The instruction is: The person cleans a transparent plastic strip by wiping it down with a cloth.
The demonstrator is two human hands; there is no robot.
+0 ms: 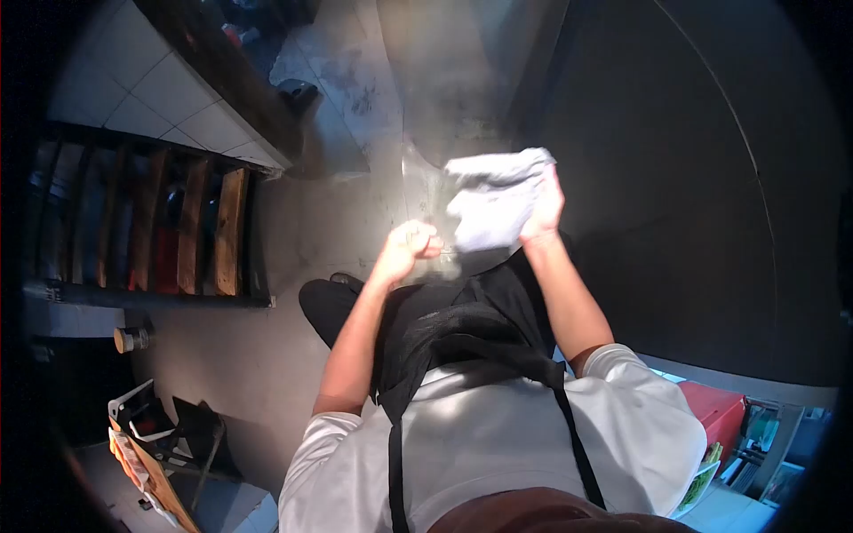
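A pale, crumpled cloth [498, 200], overexposed and slightly blurred, is held out in front of my body. My right hand [545, 209] grips its right edge, with the fingers partly hidden behind the fabric. To the left of the cloth and apart from it, my left hand [409, 247] is curled closed, and I see nothing in it. Both forearms reach forward over my black apron [471, 333] and dark trousers.
Wooden slatted stairs or shelving [187, 222] stand on the left. A large dark panel [675, 195] fills the right side. Behind me at lower left is a folding chair [200, 431]; at lower right sits a red box [711, 409]. A small can [131, 339] lies on the left.
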